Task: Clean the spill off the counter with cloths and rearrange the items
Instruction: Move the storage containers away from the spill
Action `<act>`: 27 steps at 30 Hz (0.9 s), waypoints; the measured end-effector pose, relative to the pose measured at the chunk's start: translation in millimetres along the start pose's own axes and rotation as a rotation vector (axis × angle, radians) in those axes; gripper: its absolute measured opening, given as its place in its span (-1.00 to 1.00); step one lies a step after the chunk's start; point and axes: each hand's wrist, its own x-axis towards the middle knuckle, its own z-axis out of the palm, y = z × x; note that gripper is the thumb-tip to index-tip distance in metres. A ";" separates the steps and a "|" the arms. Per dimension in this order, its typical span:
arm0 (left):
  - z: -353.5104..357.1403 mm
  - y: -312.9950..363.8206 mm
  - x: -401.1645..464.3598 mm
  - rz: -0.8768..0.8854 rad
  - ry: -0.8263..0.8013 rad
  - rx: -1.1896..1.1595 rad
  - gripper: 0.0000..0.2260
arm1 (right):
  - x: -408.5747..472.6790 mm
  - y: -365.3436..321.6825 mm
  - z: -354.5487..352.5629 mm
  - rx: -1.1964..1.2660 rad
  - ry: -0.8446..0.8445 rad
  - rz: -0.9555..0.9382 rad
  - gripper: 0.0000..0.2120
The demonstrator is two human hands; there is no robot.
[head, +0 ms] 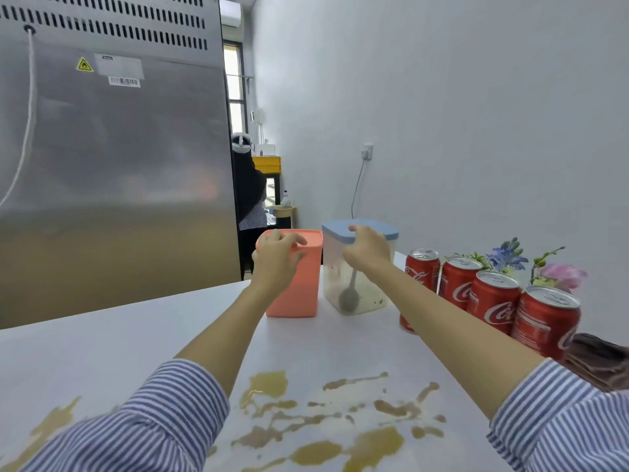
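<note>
We are reaching both arms across the counter point(102, 352) to the 2 tubs at its far edge. Our left hand point(277, 257) is resting on the coral tub point(294, 287), fingers curled over the near rim of its lid, thumb round the side. Our right hand point(369, 248) is gripping the clear tub point(357, 284) at its upper corner, fingertips hooked over the blue lid point(360, 229). Taking both by the top seems meant to let us shift them as a pair.

The tubs are standing upright and just beside each other, probably kept back so the near counter stays free for wiping. A spoon point(349, 296) is leaning inside the clear tub, so that one wants handling level.

The spill point(326, 420) is lying near us, beneath our forearms: tan and brown puddles and streaks spread over the white top, with another patch at the left near the striped sleeve point(163, 420). It looks untouched, so wiping is, we judge, not yet begun.

4 cans point(493, 298) are standing in a tight row along the right wall, touching or nearly so, with flowers point(510, 257) behind them. A brown cloth point(602, 362) is lying at the right, just past the nearest can, within easy reach for the wiping to come. A steel fridge point(112, 165) is standing beyond the counter at left.
</note>
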 end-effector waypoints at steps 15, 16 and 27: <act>-73.0 -7.9 6.5 -0.068 -0.456 0.338 -0.57 | -3.1 -47.9 22.2 -0.035 0.071 -0.038 -0.42; -89.7 -18.6 1.1 -0.103 -0.439 0.346 -0.60 | -7.1 -65.5 28.1 0.006 0.063 -0.101 -0.40; -289.0 -144.6 -111.5 -0.469 0.102 0.664 -0.73 | -116.8 -251.7 146.3 0.336 -0.494 -0.464 -0.37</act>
